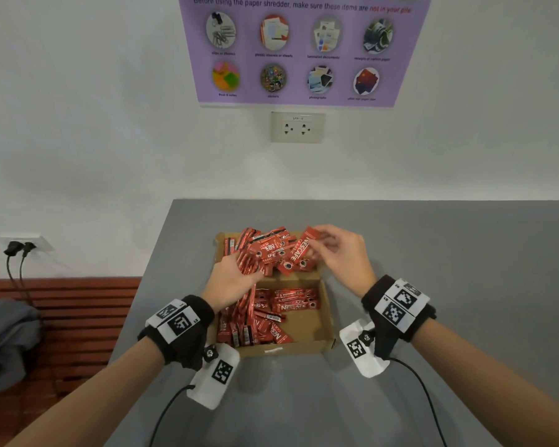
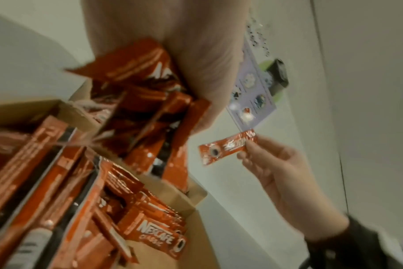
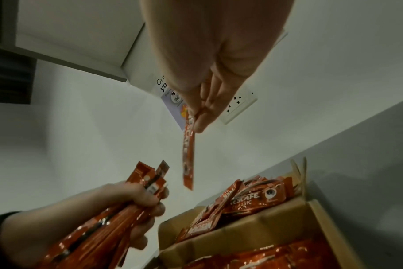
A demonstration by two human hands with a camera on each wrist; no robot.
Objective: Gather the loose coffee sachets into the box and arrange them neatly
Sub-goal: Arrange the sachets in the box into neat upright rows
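Note:
A brown cardboard box (image 1: 291, 348) with a divider stands on the grey table. Red Nescafe sachets are piled loosely in its far compartment (image 1: 271, 245). More sachets (image 1: 259, 324) stand and lie in the near compartment, mostly at its left. My left hand (image 1: 236, 275) grips a bundle of sachets (image 3: 99, 231) over the box's left side. This bundle (image 2: 150, 102) fills the left wrist view. My right hand (image 1: 326, 245) pinches one single sachet (image 1: 305, 250) by its end above the far pile. That sachet (image 3: 188, 156) hangs down from the fingertips (image 3: 201, 123).
The grey table (image 1: 433, 285) ends at a left edge beside the box and meets a white wall behind. A wall socket (image 1: 297, 127) and a purple poster (image 1: 304, 50) hang above. At the left are a red slatted bench (image 1: 78, 317), a grey bag (image 1: 7, 343) and plugged cables (image 1: 17, 248).

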